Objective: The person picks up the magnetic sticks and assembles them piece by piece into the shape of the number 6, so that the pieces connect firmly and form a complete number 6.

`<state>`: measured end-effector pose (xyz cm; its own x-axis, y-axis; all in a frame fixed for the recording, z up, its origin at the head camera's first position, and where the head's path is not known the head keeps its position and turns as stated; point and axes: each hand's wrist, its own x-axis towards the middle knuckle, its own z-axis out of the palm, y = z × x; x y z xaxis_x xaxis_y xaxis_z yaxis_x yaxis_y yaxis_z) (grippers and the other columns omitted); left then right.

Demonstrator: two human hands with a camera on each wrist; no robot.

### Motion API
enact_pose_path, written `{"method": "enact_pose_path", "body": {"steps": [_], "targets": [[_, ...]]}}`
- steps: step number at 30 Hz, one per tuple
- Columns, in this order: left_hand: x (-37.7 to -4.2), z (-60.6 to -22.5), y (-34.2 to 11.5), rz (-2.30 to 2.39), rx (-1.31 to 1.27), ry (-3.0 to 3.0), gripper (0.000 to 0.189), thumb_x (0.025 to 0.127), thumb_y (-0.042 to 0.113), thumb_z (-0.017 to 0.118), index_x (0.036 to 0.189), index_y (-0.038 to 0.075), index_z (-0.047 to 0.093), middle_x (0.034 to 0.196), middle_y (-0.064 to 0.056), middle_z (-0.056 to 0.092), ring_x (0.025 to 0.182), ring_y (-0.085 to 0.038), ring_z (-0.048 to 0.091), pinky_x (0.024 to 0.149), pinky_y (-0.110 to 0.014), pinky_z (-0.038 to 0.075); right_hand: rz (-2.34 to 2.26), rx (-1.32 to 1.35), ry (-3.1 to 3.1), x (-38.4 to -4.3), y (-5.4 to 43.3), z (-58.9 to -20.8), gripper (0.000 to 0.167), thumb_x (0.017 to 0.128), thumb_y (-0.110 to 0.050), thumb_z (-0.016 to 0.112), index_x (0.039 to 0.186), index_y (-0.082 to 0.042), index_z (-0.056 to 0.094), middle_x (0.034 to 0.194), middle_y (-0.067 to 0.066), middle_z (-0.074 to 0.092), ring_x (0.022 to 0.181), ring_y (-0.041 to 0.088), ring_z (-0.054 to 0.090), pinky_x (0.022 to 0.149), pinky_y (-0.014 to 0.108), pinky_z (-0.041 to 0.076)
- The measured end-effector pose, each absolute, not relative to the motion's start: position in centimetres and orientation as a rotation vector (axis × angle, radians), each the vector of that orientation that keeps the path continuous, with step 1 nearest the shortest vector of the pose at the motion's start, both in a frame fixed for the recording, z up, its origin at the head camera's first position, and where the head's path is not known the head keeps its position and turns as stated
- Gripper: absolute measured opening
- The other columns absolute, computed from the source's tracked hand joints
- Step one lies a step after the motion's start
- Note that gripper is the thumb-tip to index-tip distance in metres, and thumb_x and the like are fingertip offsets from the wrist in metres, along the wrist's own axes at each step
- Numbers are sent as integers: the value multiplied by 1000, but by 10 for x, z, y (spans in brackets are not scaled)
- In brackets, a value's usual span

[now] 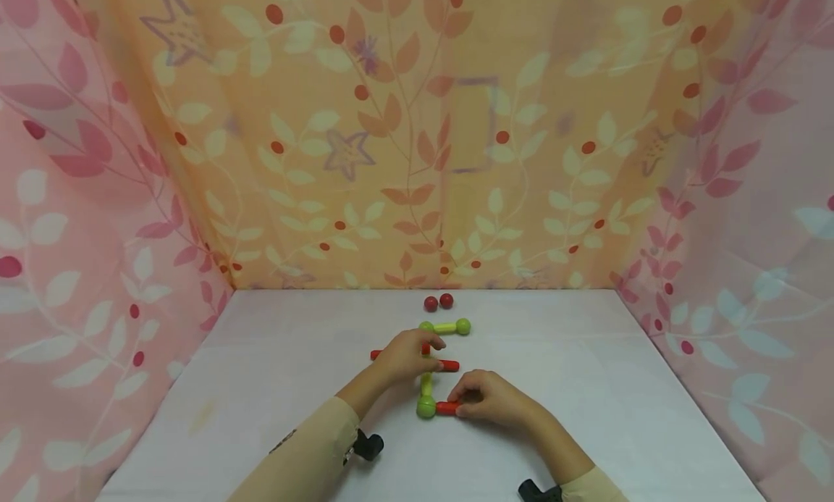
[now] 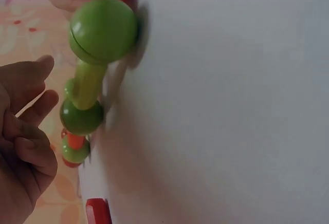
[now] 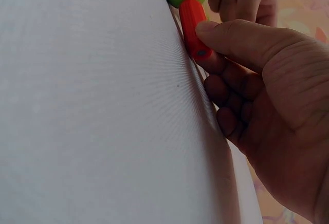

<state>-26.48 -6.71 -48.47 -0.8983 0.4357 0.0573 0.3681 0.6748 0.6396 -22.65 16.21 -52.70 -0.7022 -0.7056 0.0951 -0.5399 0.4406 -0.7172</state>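
A chain of green balls and rods lies on the white tabletop. My right hand pinches a red rod between thumb and fingers; one end of the rod meets the nearest green ball. From that ball a yellow-green rod runs to another green ball. My left hand hovers over the middle of the chain with loosely bent fingers and nothing between them. Under it, red rods are partly hidden.
At the far end, a yellow-green rod joins two green balls. Behind stand two small red balls. A red rod pokes out left of my left hand. Patterned curtains border the white table.
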Motion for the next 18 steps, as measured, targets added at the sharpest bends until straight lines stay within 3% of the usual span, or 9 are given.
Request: {"method": "enact_pose_path", "body": {"steps": [7,18], "targets": [[-277,-492,-65,916,675,2737,33,73,32,76,103,24,67,95,10,64,86,-11,53,73,-30,44,-1116,-1071,2465,-227,160,-527,19,80,-28,70,98,-28,67,93,-14,63,90,6,55,82,27,42],[-280,-507,-61,895,599,2742,20,71,34,77,89,36,68,81,20,60,84,-10,51,76,-33,41,-1137,-1089,2452,-226,163,-526,19,80,-27,70,98,-24,68,94,-10,64,90,7,55,83,28,42]]}}
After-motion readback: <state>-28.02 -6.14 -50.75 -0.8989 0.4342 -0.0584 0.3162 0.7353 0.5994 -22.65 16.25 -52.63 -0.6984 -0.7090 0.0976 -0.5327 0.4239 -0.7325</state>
